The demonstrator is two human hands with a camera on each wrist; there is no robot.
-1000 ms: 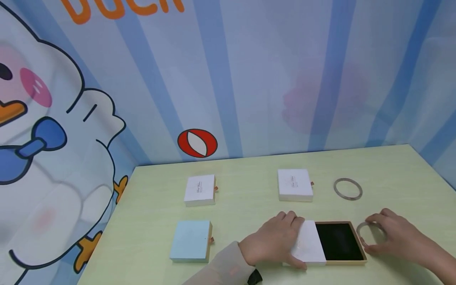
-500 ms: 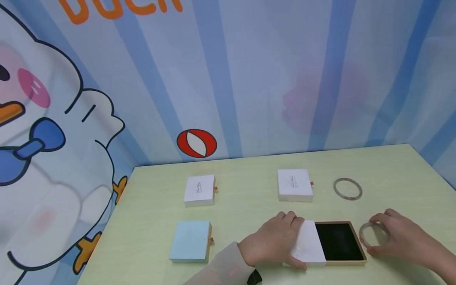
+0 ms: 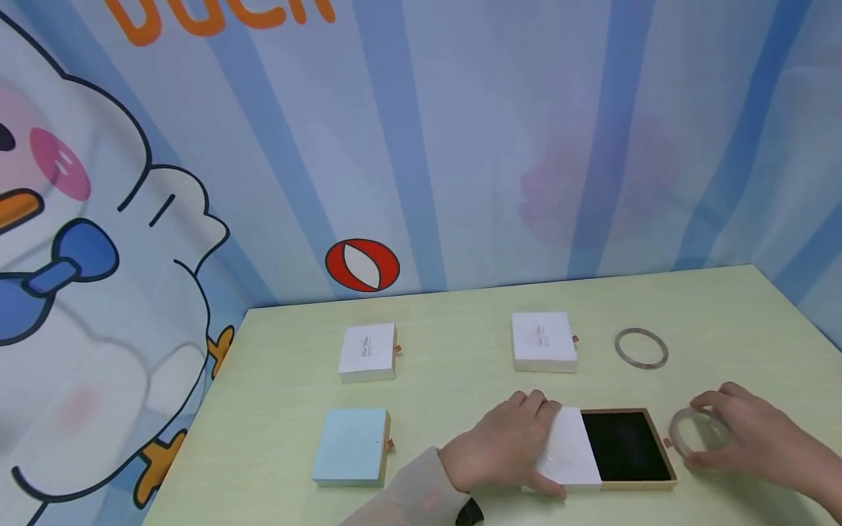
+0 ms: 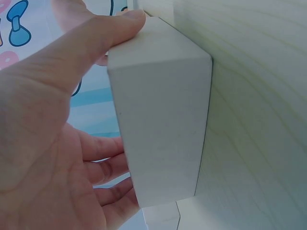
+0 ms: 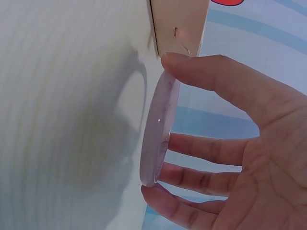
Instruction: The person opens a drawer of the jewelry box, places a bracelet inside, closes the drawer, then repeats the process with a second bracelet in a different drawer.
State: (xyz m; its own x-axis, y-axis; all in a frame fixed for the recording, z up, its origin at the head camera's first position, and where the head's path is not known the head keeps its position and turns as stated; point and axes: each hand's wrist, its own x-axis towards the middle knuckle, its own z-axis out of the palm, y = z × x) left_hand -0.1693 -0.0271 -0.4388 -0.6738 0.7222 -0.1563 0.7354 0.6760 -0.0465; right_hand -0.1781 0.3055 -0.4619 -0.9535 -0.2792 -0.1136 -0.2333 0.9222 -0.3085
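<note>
My left hand (image 3: 501, 444) grips the white sleeve (image 3: 572, 454) of a slide-out box, thumb and fingers on opposite sides. In the left wrist view the sleeve's plain end (image 4: 160, 129) faces the palm. The box's drawer (image 3: 663, 447) is pulled out to the right and shows a black lining. Just beyond it, my right hand (image 3: 756, 440) pinches a pale translucent bangle (image 3: 676, 432) between thumb and fingertips. The right wrist view has this bangle (image 5: 158, 127) nearly edge-on, its shadow on the table beside it. The ribbon tab (image 3: 667, 443) lies between drawer and bangle.
A second bangle (image 3: 647, 365) lies at the back right, beside a white box (image 3: 544, 340). Another white box (image 3: 368, 352) stands at the back left, with a light blue box (image 3: 351, 446) in front of it. The printed backdrop (image 3: 480, 146) rises behind the table.
My right hand has drawn the bangle a little to the right, away from the drawer's end, so the ribbon tab now shows. The left hand and box stay put.
</note>
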